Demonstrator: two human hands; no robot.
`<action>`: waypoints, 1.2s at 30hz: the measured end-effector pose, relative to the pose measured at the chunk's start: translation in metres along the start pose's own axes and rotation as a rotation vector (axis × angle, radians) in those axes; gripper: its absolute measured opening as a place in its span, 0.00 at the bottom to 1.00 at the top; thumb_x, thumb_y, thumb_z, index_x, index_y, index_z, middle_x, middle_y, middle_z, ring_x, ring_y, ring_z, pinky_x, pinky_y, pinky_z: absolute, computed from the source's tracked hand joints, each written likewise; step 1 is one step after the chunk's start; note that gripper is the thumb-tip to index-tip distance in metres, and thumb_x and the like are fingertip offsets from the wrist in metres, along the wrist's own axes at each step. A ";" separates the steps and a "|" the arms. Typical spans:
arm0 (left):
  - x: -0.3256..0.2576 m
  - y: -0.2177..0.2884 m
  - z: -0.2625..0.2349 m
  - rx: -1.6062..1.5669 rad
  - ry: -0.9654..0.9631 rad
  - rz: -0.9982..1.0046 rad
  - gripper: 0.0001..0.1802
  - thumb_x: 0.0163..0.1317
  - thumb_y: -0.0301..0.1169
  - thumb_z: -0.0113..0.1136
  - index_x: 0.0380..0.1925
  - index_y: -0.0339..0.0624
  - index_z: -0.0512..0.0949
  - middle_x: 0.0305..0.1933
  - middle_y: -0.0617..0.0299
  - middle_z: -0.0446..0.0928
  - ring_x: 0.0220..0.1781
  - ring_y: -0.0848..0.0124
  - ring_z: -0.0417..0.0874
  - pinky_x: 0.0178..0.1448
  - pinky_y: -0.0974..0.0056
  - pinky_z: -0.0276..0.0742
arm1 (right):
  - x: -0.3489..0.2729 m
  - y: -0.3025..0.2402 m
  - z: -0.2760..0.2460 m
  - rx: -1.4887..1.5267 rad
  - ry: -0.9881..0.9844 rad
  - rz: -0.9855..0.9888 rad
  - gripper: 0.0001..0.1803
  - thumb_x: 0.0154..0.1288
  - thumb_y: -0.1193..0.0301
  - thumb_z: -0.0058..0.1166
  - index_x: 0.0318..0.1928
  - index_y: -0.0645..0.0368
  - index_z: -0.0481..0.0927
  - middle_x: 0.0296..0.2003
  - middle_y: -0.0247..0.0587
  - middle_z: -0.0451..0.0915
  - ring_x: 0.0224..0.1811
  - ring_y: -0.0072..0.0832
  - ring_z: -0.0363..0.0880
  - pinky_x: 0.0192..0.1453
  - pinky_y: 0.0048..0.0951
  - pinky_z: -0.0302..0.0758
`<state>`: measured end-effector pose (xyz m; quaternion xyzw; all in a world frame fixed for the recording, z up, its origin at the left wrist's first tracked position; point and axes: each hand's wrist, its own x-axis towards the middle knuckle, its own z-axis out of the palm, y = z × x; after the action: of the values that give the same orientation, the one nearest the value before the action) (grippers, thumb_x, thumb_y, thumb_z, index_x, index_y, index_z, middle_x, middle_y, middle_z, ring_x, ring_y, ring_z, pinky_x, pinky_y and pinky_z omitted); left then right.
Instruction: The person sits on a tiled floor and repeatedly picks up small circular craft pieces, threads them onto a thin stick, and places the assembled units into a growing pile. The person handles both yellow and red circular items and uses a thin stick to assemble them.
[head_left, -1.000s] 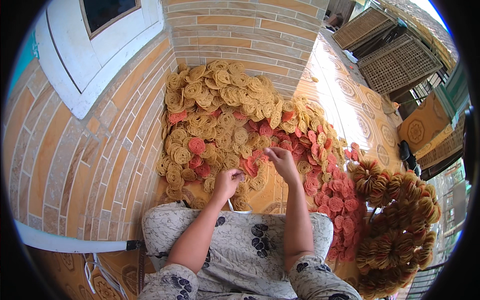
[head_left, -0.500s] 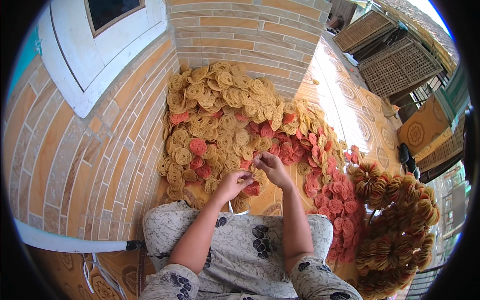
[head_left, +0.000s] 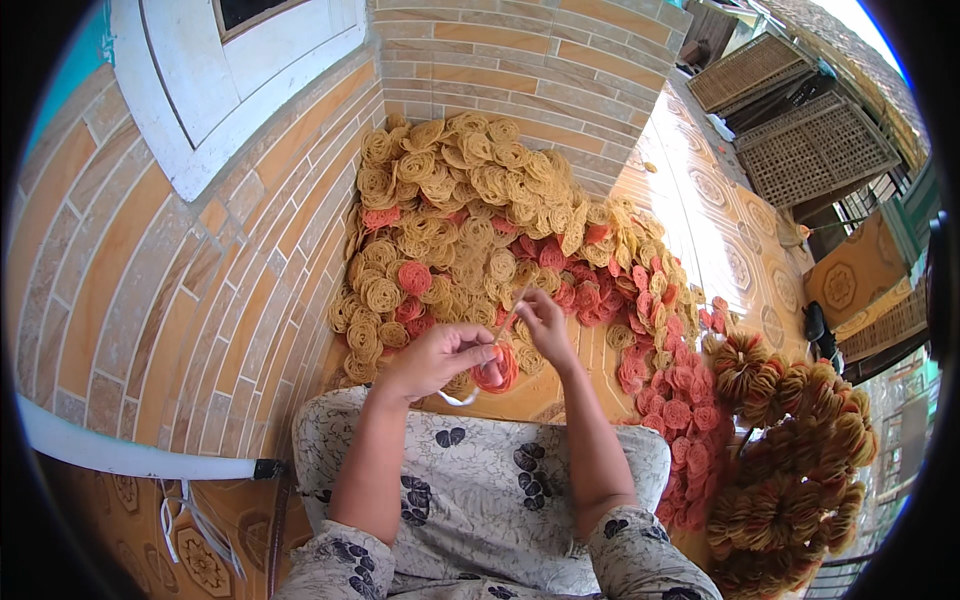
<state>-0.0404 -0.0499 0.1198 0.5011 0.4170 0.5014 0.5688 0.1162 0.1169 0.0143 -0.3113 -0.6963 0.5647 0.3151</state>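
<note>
My left hand (head_left: 440, 360) pinches the lower end of a thin tan strand (head_left: 509, 319). A red lacy, coiled disc (head_left: 497, 371) hangs right at its fingertips; whether the fingers grip the disc too I cannot tell. A narrow white strip (head_left: 458, 399) curls out below this hand. Higher and to the right, my right hand (head_left: 542, 322) has its fingers closed on the strand's upper end. Both hands are above my lap, in front of a large heap of yellow lacy discs (head_left: 470, 165) mixed with red ones (head_left: 414, 278).
Red discs (head_left: 690, 412) spread on the tiled floor to my right, beside thick bundles of strung discs (head_left: 785, 470). A brick-patterned wall (head_left: 200, 330) and white door (head_left: 210, 90) stand left. White strips (head_left: 205, 530) hang by a white pole (head_left: 140, 450). Woven racks (head_left: 815, 150) lean far right.
My hands have drawn apart and the strand between them now shows. The left hand has turned and the red disc hangs at its fingertips. The whole view has shifted slightly.
</note>
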 end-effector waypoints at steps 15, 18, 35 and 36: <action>-0.043 0.064 -0.007 0.187 0.216 0.049 0.08 0.68 0.29 0.53 0.36 0.33 0.75 0.28 0.60 0.80 0.32 0.74 0.81 0.43 0.69 0.76 | -0.056 0.073 0.136 -0.422 -0.800 -0.446 0.31 0.65 0.48 0.42 0.68 0.39 0.62 0.69 0.31 0.59 0.75 0.35 0.48 0.77 0.53 0.31; -0.037 0.057 -0.005 0.140 0.188 0.021 0.08 0.69 0.28 0.52 0.36 0.32 0.75 0.28 0.60 0.80 0.33 0.75 0.81 0.44 0.69 0.75 | -0.042 0.075 0.112 -0.966 -0.587 -0.633 0.30 0.64 0.49 0.44 0.66 0.39 0.65 0.69 0.31 0.60 0.74 0.36 0.50 0.77 0.54 0.34; 0.035 -0.108 0.010 0.499 -0.110 -0.561 0.11 0.65 0.35 0.57 0.32 0.38 0.81 0.33 0.61 0.85 0.33 0.77 0.81 0.41 0.68 0.75 | 0.017 0.052 -0.069 -0.611 0.088 0.053 0.21 0.70 0.59 0.48 0.58 0.57 0.71 0.55 0.49 0.73 0.56 0.39 0.74 0.62 0.42 0.68; 0.037 -0.115 0.009 0.606 -0.048 -0.499 0.11 0.65 0.35 0.58 0.32 0.38 0.81 0.33 0.62 0.84 0.33 0.78 0.81 0.41 0.69 0.75 | 0.018 0.042 -0.072 -0.345 0.115 0.176 0.21 0.72 0.59 0.46 0.57 0.59 0.71 0.53 0.49 0.75 0.54 0.38 0.76 0.60 0.40 0.71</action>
<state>-0.0085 -0.0137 0.0085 0.5411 0.6418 0.1901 0.5091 0.1658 0.1804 -0.0138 -0.4520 -0.7337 0.4438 0.2458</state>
